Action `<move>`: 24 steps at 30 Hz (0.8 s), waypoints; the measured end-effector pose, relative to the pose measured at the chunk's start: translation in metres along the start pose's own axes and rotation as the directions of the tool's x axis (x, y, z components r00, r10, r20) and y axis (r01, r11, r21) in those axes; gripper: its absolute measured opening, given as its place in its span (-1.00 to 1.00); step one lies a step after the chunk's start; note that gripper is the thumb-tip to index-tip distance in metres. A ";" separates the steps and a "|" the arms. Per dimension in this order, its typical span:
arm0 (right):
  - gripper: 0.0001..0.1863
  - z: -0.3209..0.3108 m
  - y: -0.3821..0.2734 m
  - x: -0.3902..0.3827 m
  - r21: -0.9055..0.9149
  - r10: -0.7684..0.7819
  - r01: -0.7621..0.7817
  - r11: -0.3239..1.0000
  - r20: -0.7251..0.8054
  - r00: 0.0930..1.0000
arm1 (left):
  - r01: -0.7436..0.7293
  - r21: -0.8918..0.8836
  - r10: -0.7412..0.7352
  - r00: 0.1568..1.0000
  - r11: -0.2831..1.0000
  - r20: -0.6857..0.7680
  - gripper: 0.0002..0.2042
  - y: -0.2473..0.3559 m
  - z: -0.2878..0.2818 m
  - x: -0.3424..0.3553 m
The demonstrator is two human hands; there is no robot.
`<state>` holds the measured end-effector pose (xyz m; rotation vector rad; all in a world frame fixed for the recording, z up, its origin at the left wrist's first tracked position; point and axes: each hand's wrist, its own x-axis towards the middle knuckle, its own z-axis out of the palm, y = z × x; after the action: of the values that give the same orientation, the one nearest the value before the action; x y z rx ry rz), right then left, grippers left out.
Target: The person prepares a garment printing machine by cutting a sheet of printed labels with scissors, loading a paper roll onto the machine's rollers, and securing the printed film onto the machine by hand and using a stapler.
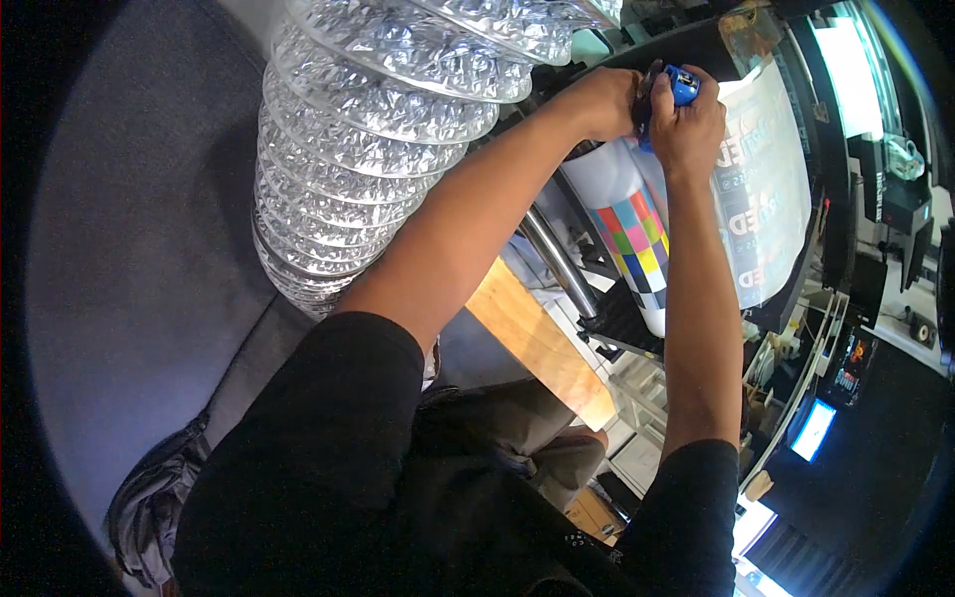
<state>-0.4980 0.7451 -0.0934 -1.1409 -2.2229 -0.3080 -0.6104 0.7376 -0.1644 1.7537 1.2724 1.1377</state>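
My right hand is closed around a small blue object at the far edge of a machine; its exact kind is not clear. Right beside it my left hand has its fingers curled at a dark part next to the blue object, and what they grip is hidden. Below both hands a roll of white printed film with a grid of coloured squares curves over the machine's front. A translucent sheet with pale lettering lies to the right of my right forearm.
A large silver foil duct bulges close to my left arm. Under the roll runs a metal bar, with a wooden board below it. A control panel with a lit screen stands at the right. Dark fabric hangs at the lower left.
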 end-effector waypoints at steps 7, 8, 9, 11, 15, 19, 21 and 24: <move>-0.52 0.002 -0.006 0.006 -0.048 0.072 -0.072 0.996 0.001 0.997 | -0.006 0.080 0.001 0.998 0.997 0.067 -0.67 0.005 -0.007 -0.003; -0.52 0.003 -0.006 0.006 -0.054 0.083 -0.083 0.995 -0.004 0.997 | -0.009 0.081 0.003 0.997 0.997 0.071 -0.67 0.005 -0.009 -0.005; -0.52 0.003 -0.005 0.006 -0.058 0.086 -0.087 0.995 -0.007 0.996 | -0.005 0.075 -0.001 0.997 0.997 0.075 -0.68 0.006 -0.011 -0.006; -0.53 0.005 -0.001 0.006 -0.012 0.048 -0.048 0.999 -0.032 0.998 | -0.005 0.067 0.000 0.997 0.998 0.083 -0.70 0.006 -0.012 -0.005; -0.54 0.009 0.002 0.008 0.034 0.025 -0.024 0.999 -0.037 0.999 | -0.008 0.099 -0.005 0.992 0.995 0.124 -0.73 0.002 -0.011 -0.003; -0.54 0.012 0.003 0.008 0.039 -0.002 0.004 0.999 -0.062 0.998 | -0.036 0.100 0.031 0.998 0.994 0.049 -0.75 -0.002 -0.008 -0.003; -0.55 0.011 0.004 0.009 0.026 -0.009 0.011 1.000 -0.081 0.997 | 0.000 0.058 -0.004 0.999 0.998 0.054 -0.75 0.001 -0.008 -0.004; -0.55 0.003 0.003 0.009 0.027 0.026 -0.024 0.999 -0.055 0.998 | -0.037 0.082 0.034 0.999 0.996 0.040 -0.74 0.003 -0.007 -0.002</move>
<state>-0.5013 0.7541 -0.0899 -1.1316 -2.1567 -0.2957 -0.6162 0.7350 -0.1597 1.8569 1.2861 1.0790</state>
